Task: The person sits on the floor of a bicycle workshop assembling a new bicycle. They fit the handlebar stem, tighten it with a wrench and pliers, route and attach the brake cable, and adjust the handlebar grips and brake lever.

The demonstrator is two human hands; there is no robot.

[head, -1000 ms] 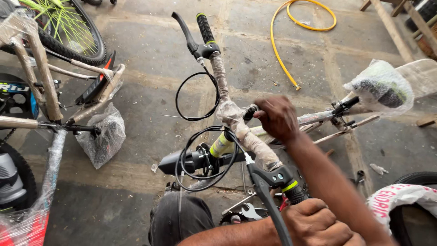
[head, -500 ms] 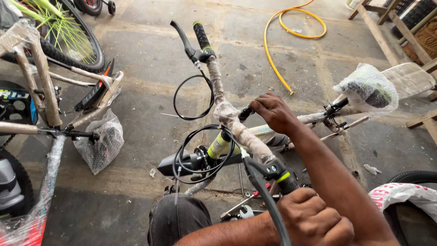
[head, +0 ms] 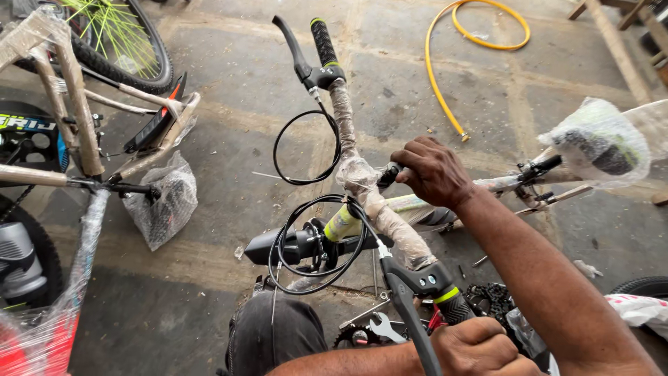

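Grey concrete floor (head: 209, 292) lies under everything, and it is crowded: a second bicycle (head: 76, 125) in wrapping stands at the left, a yellow hose (head: 445, 76) curls at the far side, and a spanner (head: 381, 326) and small parts lie low near the person's knee. Open room is mostly ahead, between the far grip and the hose.

The handlebar (head: 362, 181) runs from the far black grip (head: 323, 42) down to the near grip (head: 452, 306). It is stiff metal, wrapped in clear plastic film, so the surface is probably slippery; the rubber grips are the safer places to hold. The whole front of the bicycle seems rather heavy and can swing around the stem.

The right hand (head: 435, 170) is at the middle of the bar, its fingers closed around a small dark tool handle (head: 390, 174) near the stem. I cannot see the tool's tip clearly, so its kind is uncertain. The left hand (head: 483, 348) is at the bottom edge, fingers curled tightly on the near grip, just beside the brake lever (head: 410, 327).

Thin black cables (head: 306, 146) loop loose near the stem; they are soft and can catch easily on fingers or the tool.
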